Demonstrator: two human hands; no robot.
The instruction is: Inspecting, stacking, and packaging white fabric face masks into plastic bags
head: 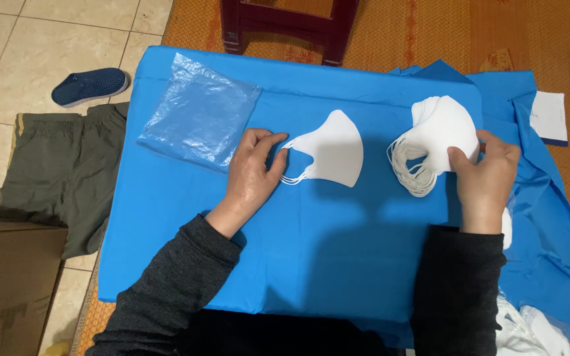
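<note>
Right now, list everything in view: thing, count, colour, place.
folded face mask: one, white, lying mid-cloth, loops at the left fingers
mask stack: one pile, white, right of the single mask
plastic bags: small stack, clear, cloth's upper left
cloth: one, blue, covering the work surface
stool: one, dark red, top centre
shoes: two, navy, on tiles at left
trousers: one pair, olive, left of the cloth
cardboard box: one, brown, lower left
card: one, white, far right
left hand: touching the single mask's loops
right hand: gripping the mask stack
</note>
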